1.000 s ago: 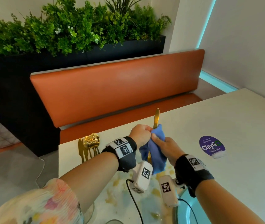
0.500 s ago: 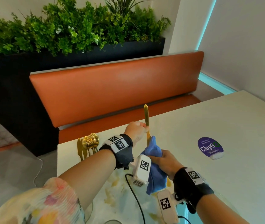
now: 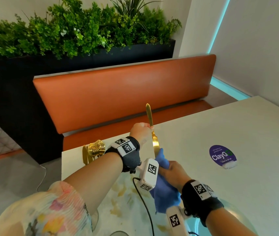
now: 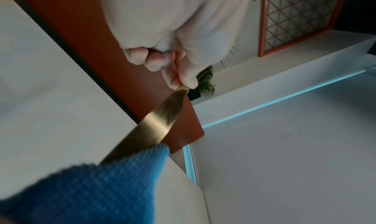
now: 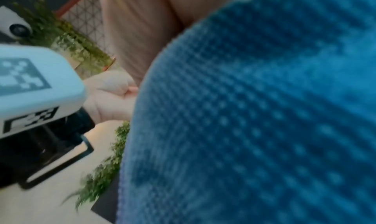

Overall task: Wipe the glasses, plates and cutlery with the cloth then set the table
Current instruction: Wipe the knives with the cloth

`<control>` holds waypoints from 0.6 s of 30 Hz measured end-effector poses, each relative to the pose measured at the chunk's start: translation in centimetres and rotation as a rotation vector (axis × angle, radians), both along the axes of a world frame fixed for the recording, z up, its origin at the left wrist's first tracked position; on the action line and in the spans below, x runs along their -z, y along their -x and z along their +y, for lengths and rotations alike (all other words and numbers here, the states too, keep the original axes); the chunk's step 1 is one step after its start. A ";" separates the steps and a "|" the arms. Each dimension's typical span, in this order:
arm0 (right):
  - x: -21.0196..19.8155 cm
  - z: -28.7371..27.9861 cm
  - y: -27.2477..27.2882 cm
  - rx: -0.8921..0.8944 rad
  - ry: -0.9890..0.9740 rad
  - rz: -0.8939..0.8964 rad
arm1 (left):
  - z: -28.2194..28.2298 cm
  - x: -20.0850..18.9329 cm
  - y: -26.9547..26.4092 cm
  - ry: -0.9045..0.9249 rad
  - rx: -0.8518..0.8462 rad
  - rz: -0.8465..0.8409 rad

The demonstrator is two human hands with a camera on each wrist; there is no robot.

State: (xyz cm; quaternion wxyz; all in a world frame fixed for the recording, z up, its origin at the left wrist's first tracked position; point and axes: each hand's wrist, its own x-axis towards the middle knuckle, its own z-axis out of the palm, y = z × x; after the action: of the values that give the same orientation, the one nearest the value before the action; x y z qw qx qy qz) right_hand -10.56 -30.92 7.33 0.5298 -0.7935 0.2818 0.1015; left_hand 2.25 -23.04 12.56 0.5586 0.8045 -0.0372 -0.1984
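My left hand (image 3: 140, 131) grips a gold knife (image 3: 153, 133) by its middle, handle end pointing up and away. In the left wrist view the fingers (image 4: 175, 76) pinch the knife (image 4: 160, 119) where the blade starts. My right hand (image 3: 172, 171) holds a blue cloth (image 3: 165, 193) wrapped round the lower blade. The cloth (image 5: 254, 123) fills the right wrist view, and the blade's tip is hidden inside it (image 4: 91, 187). More gold cutlery (image 3: 94, 149) lies in a pile at the table's far left corner.
The pale table (image 3: 237, 133) carries yellowish stains near me and a purple round sticker (image 3: 222, 155) to the right. A glass plate rim (image 3: 237, 217) shows under my right forearm. An orange bench (image 3: 126, 92) and a black planter (image 3: 84, 53) stand beyond the table.
The cloth has slid down the knife from near the handle toward the blade's tip as my right hand pulled back toward me. More of the knife now shows above the cloth.
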 end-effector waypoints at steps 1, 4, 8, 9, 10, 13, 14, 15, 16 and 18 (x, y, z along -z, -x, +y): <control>0.0 -0.2 0.1 0.034 -0.045 0.000 | 0.1 -0.1 -0.3 0.003 -0.008 0.002; -0.3 -1.7 0.1 0.167 -0.131 0.004 | 0.6 0.1 -0.8 -0.006 -0.053 -0.004; -1.5 -5.5 -0.1 0.490 -0.319 -0.081 | 1.4 0.4 -1.2 -0.011 -0.095 -0.006; -2.1 -6.3 -0.4 0.572 -0.384 -0.125 | 1.5 0.3 -1.0 -0.020 -0.081 -0.007; -2.9 -6.9 -0.9 0.622 -0.453 -0.169 | 1.5 0.3 -0.8 -0.030 -0.047 -0.010; -5.5 -7.1 -3.1 0.619 -0.622 -0.318 | 0.5 0.2 0.8 -0.075 0.086 0.032; -5.8 -6.6 -4.0 0.588 -0.613 -0.346 | 0.0 0.1 1.4 -0.102 0.123 0.050; -6.3 -5.7 -4.6 0.547 -0.563 -0.353 | -0.4 -0.1 1.9 -0.118 0.134 0.075; -6.3 -4.7 -4.9 0.514 -0.470 -0.340 | -0.7 -0.2 2.2 -0.131 0.135 0.068; -5.5 -3.0 -4.8 0.442 -0.254 -0.302 | -0.9 -0.1 2.1 -0.090 0.119 0.068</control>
State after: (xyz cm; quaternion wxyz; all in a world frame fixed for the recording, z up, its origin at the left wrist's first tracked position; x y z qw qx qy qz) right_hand -5.79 -33.94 12.82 0.6698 -0.6465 0.3509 -0.1011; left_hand 0.12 -23.97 12.71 0.5102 0.8178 -0.0572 -0.2601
